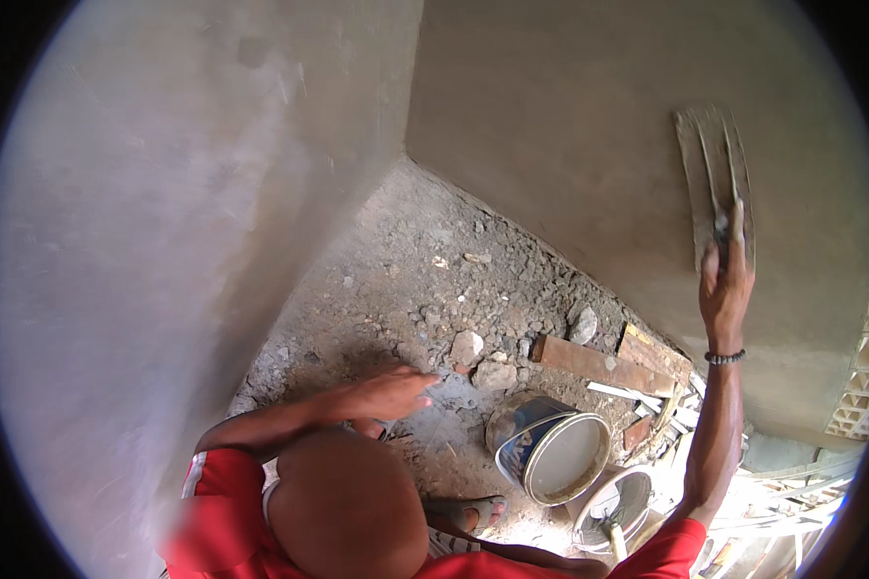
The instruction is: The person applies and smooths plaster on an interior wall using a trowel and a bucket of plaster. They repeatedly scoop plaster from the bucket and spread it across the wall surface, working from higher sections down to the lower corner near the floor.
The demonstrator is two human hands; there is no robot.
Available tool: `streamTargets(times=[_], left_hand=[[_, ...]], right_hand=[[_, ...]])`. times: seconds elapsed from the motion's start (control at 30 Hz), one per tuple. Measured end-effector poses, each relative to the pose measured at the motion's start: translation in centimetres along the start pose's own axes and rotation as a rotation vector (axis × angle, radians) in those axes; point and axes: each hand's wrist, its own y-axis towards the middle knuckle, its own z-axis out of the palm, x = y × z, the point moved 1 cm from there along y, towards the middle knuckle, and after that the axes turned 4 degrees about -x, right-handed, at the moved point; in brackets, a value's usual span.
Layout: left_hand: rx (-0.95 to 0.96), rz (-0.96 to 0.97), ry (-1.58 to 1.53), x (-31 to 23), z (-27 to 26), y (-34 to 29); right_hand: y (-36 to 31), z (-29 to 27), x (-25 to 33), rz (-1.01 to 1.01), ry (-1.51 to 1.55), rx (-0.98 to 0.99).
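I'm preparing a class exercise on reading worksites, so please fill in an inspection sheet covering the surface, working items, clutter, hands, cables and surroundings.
Surface: smooth grey-brown wall, ahead and to the right.
Working items: long, grey, rectangular ridged float, against that wall; round blue bucket with a pale rim, on the ground, contents unclear.
Clutter: rough pale stones, brown wooden plank and thin white strips, lying on grey, rubble-strewn ground.
Hands: right hand grips the float; left hand is open above the ground, nothing visibly held.
Cables: nothing seen.
Surroundings: smooth pale-grey wall at left, meeting the other wall in a corner; tan block with square openings near the right edge.
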Motion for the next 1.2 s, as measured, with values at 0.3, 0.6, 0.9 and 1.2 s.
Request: streamTargets(times=[0.3, 0.6, 0.9, 1.2], left_hand=[[-0.06, 0.347, 0.109, -2.4, 1.2, 2.1], [-0.069, 0.301, -0.03, -1.3, 2.5, 0.4], [-0.227, 0.452, -0.07, -3.1, -0.3, 1.1], [-0.288, 0.443, -0.126, -1.6, -2.1, -0.3]], right_hand=[[-13.4, 4.9, -6.1, -0.165, -0.506, 0.814], [-1.2, 3.1, 12.4, -0.349, -0.372, 0.86], [7.2, 15.7, 23.4, -0.489, -0.503, 0.926], [9.3, 21.9, 26.9, -0.49, -0.553, 0.817]])
